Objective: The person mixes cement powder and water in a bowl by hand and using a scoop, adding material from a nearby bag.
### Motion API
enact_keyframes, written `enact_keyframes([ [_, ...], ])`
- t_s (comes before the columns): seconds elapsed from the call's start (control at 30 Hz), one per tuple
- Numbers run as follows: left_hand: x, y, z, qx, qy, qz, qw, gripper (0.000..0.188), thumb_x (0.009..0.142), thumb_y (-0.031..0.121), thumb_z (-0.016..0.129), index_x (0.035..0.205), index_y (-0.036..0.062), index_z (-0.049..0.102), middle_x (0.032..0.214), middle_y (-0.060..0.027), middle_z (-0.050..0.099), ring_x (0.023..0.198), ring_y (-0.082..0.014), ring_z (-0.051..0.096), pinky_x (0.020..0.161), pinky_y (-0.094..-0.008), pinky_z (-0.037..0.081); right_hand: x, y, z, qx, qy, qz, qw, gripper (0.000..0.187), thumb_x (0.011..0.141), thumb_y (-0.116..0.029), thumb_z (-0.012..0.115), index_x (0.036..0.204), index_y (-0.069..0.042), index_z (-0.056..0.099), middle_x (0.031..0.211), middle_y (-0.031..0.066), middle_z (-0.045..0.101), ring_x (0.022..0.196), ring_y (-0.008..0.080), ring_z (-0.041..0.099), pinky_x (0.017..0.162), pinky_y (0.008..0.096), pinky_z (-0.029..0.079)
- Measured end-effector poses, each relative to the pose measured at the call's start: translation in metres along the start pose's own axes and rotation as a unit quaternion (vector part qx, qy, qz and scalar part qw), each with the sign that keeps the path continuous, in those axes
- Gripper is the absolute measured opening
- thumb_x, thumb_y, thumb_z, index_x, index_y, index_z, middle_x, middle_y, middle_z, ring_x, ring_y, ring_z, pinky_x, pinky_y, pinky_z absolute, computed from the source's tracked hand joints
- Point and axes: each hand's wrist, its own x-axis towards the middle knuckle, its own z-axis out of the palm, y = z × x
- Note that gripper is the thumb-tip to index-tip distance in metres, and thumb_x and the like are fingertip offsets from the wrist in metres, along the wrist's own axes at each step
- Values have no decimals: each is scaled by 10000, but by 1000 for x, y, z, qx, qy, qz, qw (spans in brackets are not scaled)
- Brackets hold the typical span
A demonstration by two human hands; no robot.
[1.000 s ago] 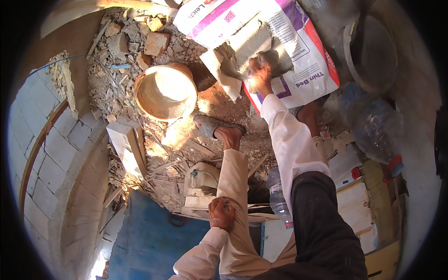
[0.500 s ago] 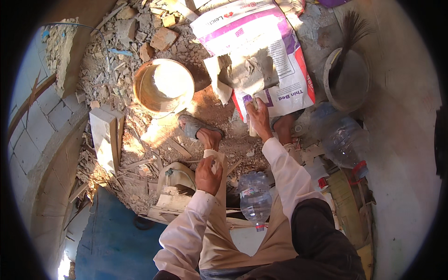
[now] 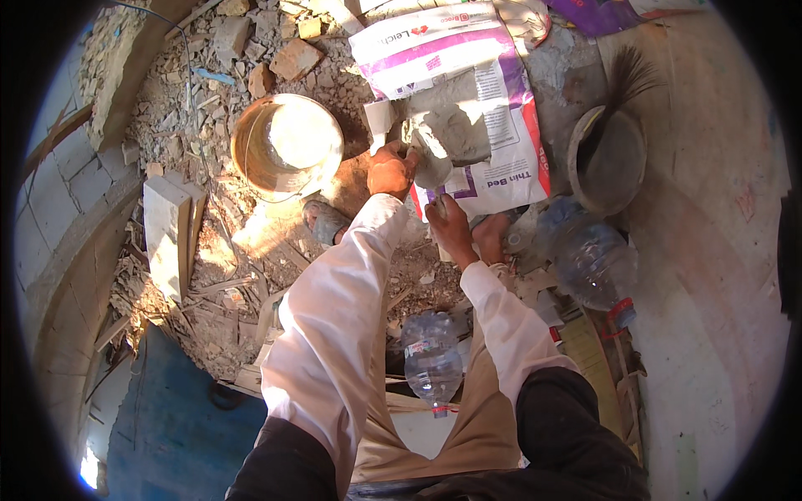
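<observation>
Left hand (image 3: 391, 170) has reached the sack (image 3: 506, 125) (rubble (image 3: 238, 75) beside), grip unclear; right hand (image 3: 452, 227) clasps a trowel (image 3: 433, 173).

The bag (image 3: 506, 121) looks glossy, the mortar (image 3: 464, 132) matt.

Bag (image 3: 503, 167) with mortar (image 3: 464, 138) on it; bucket (image 3: 249, 144) to its left; basin (image 3: 620, 171) to its right, brush (image 3: 623, 80) in it; bottle (image 3: 590, 260) before basin, second bottle (image 3: 432, 357) between legs (image 3: 486, 409).
</observation>
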Motion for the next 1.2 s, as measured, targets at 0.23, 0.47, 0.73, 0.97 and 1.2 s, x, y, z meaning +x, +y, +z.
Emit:
enact_keyframes([
  [0.23, 12, 8, -33, -2, 36, 91, 995, 306, 805, 285, 685, 855, -17, 685, 737, -166, 690, 692, -281, 676, 701, -359, 527, 19, 4, -3, -6, -23, 23, 999, 478, 837, -316, 625, 1122, 62, 564, 970, 289, 634, 933, 405, 625, 798, 428, 469],
  [0.47, 34, 25, -59, 14, 36, 75, 996, 313, 802, 306, 683, 897, 8, 696, 793, -180, 701, 799, -291, 690, 775, -377, 518, 40, 9, -9, -40, -2, -26, 999, 447, 831, -308, 619, 1093, 52, 578, 927, 272, 635, 883, 372, 630, 786, 420, 473],
  [0.73, 42, 31, -82, -100, 26, -11, 995, 224, 827, 212, 668, 918, 8, 685, 711, -45, 663, 602, -111, 599, 558, -272, 514, 36, -10, -17, 5, -22, -12, 1000, 382, 836, -294, 609, 998, 50, 577, 794, 235, 631, 741, 347, 616, 698, 425, 468],
  [0.97, 16, -12, -126, -137, 49, 126, 981, 254, 856, 226, 651, 873, -27, 635, 681, -48, 618, 635, -105, 546, 640, -280, 452, 35, -7, -21, -49, 7, -63, 997, 390, 829, -306, 615, 962, 58, 568, 825, 252, 646, 758, 378, 632, 682, 451, 470],
  [1.2, 17, -101, -153, -72, 196, -36, 977, 308, 823, 275, 675, 801, -28, 627, 666, -119, 623, 645, -172, 600, 636, -324, 475, 37, -2, -20, -62, 15, -91, 994, 369, 837, -305, 604, 922, 50, 547, 769, 265, 603, 739, 419, 598, 665, 456, 457],
])
